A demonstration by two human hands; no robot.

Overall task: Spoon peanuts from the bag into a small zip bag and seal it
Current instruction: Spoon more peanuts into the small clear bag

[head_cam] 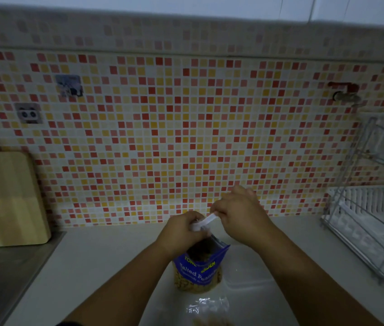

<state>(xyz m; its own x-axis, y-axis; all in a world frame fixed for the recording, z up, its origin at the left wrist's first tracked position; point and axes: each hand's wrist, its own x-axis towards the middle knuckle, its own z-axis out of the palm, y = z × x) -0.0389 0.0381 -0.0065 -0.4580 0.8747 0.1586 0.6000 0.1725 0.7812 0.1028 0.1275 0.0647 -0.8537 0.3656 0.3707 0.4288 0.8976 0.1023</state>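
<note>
Your peanut bag [200, 267] stands upright on the worktop [115, 255], about midway along it and nearer the front edge than the back. It is a blue pouch with yellow and white print. Its mouth is open and the contents look dark inside.

Both of your hands are just above that mouth. Your right hand [240, 217] has its fingers curled in, and they pinch the handle end of a white spoon [206, 222]. The spoon slopes down and to the left towards the bag's opening.

Your left hand [184, 229] sits at the left side of the mouth with its fingers curled tight, and the spoon's bowl end lies against them. Whether those fingers grip the bag's rim or the spoon itself cannot be told from here.

The clear zip bag [207, 307] lies flat on the worktop just in front of the peanut bag, close to the front edge. It catches a little light, and I cannot tell if it is open or what it holds.

At the worktop's left end, 1 wooden cutting board [5, 198] leans against the tiled wall [186, 125], behind a steel sink [9, 267]. At the right end stands a wire dish rack [369, 220], with a tap [346, 95] on the wall above it.
</note>
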